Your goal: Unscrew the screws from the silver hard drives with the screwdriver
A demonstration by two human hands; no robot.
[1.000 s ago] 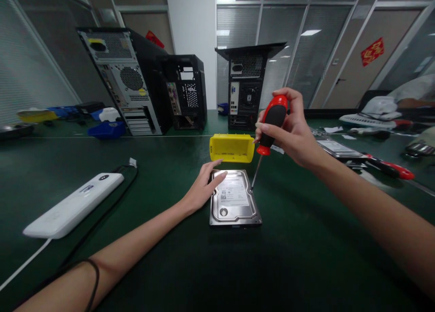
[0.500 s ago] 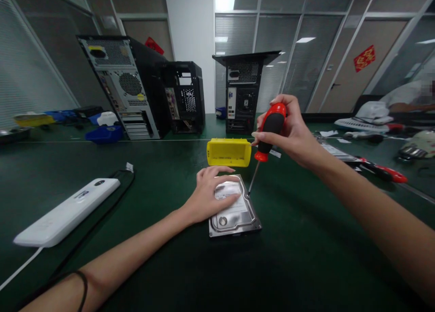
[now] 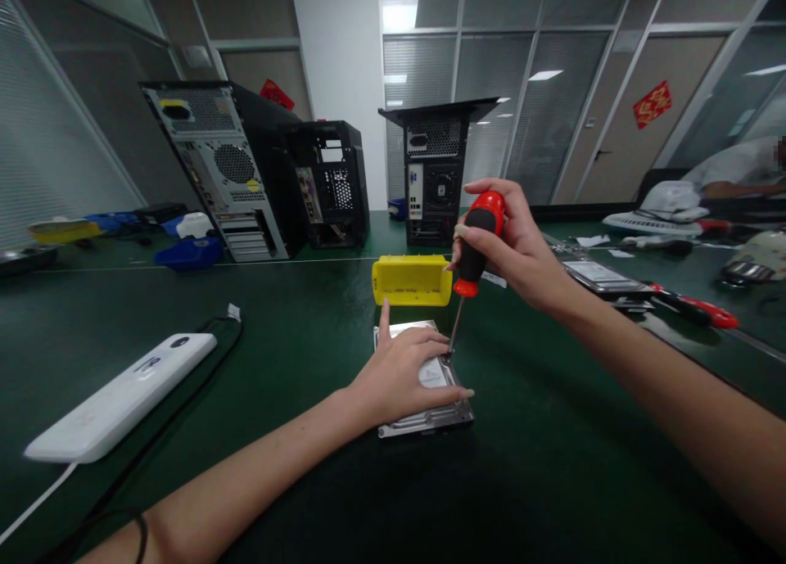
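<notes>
A silver hard drive (image 3: 435,373) with a white label lies flat on the green table. My left hand (image 3: 405,373) rests across its top with fingers spread; the index finger points away and the thumb reaches the right edge. It covers much of the label. My right hand (image 3: 507,241) is wrapped round the red and black handle of a screwdriver (image 3: 480,236). The shaft slants down, its tip at the drive's right side by my left fingertips; the screw there is too small to make out. Just beyond the drive is a yellow bin (image 3: 411,282).
Computer cases (image 3: 233,163) stand at the back. A white power strip (image 3: 126,392) and black cable lie left, near a blue bin (image 3: 188,253). On the right are another hard drive (image 3: 605,275) and a red-black tool (image 3: 693,306). A person (image 3: 737,171) sits at far right.
My left hand has shifted right across the drive, its index finger now extended and thumb at the right edge. The screwdriver stays at the drive's right side, slightly more upright.
</notes>
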